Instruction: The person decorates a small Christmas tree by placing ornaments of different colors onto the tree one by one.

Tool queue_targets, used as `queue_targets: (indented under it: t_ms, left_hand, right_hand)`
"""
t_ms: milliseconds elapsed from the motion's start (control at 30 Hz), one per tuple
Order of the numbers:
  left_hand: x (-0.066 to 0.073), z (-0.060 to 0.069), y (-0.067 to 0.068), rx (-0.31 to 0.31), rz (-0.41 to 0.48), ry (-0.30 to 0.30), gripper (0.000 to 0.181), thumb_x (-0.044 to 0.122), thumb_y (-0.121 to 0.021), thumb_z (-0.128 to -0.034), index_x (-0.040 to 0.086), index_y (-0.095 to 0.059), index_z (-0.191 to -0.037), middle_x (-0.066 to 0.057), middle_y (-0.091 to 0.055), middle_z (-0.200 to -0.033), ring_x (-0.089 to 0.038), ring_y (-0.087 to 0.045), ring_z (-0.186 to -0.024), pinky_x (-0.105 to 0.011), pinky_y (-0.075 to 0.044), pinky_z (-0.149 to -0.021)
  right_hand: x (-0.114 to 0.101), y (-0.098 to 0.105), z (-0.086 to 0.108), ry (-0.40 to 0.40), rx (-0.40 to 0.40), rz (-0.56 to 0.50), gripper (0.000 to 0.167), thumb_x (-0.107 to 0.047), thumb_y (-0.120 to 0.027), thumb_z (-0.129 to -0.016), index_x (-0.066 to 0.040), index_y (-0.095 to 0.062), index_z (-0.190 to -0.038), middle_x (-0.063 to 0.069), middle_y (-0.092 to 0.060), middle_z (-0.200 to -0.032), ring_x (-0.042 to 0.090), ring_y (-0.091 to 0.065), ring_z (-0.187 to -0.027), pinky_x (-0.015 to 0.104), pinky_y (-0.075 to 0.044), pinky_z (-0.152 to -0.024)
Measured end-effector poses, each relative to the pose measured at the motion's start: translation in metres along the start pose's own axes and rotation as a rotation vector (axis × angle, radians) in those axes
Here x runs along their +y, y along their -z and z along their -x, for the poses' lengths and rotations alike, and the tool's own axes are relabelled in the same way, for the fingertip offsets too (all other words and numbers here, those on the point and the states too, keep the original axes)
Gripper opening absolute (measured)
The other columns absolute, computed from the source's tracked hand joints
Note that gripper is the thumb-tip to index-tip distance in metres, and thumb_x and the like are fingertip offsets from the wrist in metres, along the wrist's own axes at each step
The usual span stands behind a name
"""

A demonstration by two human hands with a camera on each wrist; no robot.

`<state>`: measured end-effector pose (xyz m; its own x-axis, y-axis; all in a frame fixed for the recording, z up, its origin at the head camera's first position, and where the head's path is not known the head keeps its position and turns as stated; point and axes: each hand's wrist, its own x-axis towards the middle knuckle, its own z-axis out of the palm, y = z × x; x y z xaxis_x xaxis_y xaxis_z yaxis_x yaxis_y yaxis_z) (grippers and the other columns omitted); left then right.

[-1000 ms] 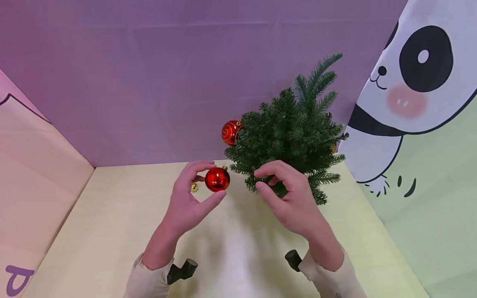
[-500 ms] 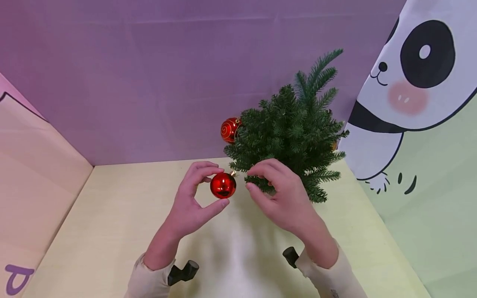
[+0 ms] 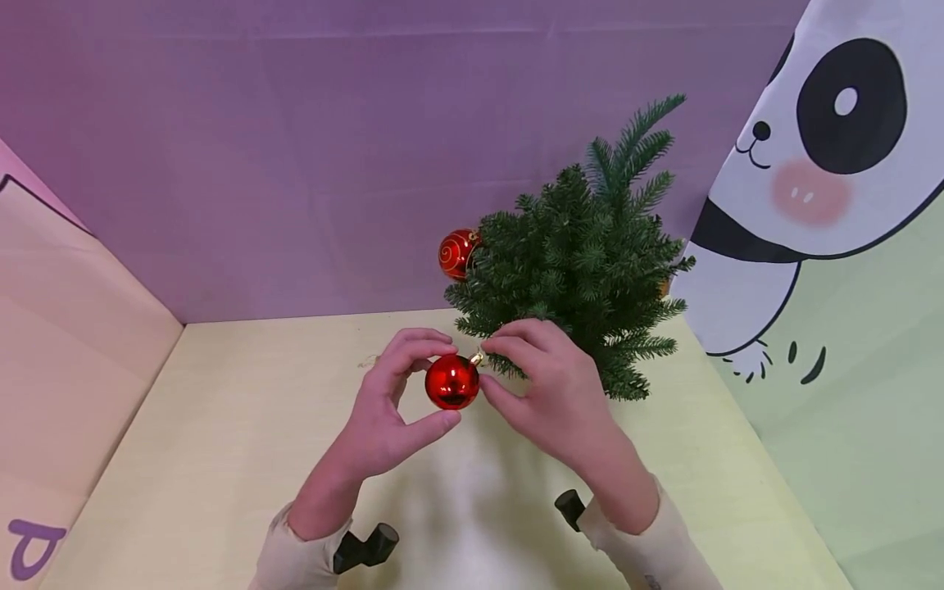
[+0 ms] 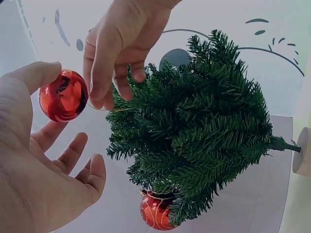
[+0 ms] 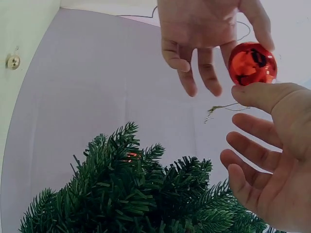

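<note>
My left hand [image 3: 391, 422] holds a shiny red Christmas ball [image 3: 452, 383] between thumb and fingertip, its gold cap [image 3: 477, 358] tilted up to the right. Close by on the right is my right hand [image 3: 553, 393], thumb and index finger bent around the cap side with a gap between them. The thumb is at the ball's edge; whether it touches is unclear. In the right wrist view a thin gold cord [image 5: 223, 106] runs from the ball through that gap. Beyond the right hand stands a small green Christmas tree [image 3: 568, 270].
A red ball with gold swirls [image 3: 455, 256] hangs at the tree's left side. Part of an orange thing [image 3: 665, 288] shows at its right. The right wrist view has a small gold ball [image 5: 13, 61] on the pale table [image 3: 221, 459]. Purple cloth [image 3: 295, 164] hangs behind.
The left hand has brought the red ball rightward and slightly nearer, turning its cap toward the right. The right hand has moved left, its fingertips now beside the cap.
</note>
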<state>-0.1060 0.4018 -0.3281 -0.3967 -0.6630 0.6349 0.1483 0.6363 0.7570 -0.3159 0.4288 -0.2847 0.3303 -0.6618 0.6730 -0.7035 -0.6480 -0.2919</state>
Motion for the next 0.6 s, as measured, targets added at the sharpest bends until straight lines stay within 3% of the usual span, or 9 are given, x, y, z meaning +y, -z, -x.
queue_targets:
  t_ms: [233, 367, 600]
  left_hand:
    - [-0.0018, 0.0021, 0.0003, -0.017, 0.042, 0.005, 0.05, 0.016, -0.078, -0.0818, 0.0, -0.056, -0.124, -0.016, -0.051, -0.123, -0.032, -0.047, -0.116, -0.032, -0.048, -0.085]
    - [-0.0037, 0.0025, 0.0004, -0.023, 0.054, 0.01, 0.05, 0.021, -0.076, -0.0837, 0.001, -0.056, -0.125, -0.016, -0.052, -0.122, -0.032, -0.047, -0.116, -0.032, -0.048, -0.084]
    - [-0.0095, 0.003, 0.0007, -0.011, 0.094, 0.034, 0.05, 0.014, -0.076, -0.0828, -0.007, -0.055, -0.122, -0.022, -0.051, -0.121, -0.031, -0.046, -0.117, -0.033, -0.048, -0.086]
  right_hand:
    - [0.0027, -0.0072, -0.0004, 0.062, 0.047, 0.055, 0.016, -0.015, -0.081, -0.077, -0.009, -0.077, -0.091, 0.003, -0.067, -0.097, 0.019, -0.059, -0.088, 0.03, -0.054, -0.066]
    - [0.0033, -0.0081, 0.0006, 0.059, 0.058, 0.056, 0.009, -0.014, -0.078, -0.08, -0.009, -0.077, -0.087, 0.002, -0.068, -0.094, 0.019, -0.059, -0.086, 0.03, -0.054, -0.068]
    - [0.0059, -0.0069, 0.0042, 0.022, 0.123, 0.059, 0.004, -0.013, -0.076, -0.082, -0.01, -0.076, -0.084, 0.001, -0.069, -0.089, 0.019, -0.06, -0.084, 0.03, -0.053, -0.069]
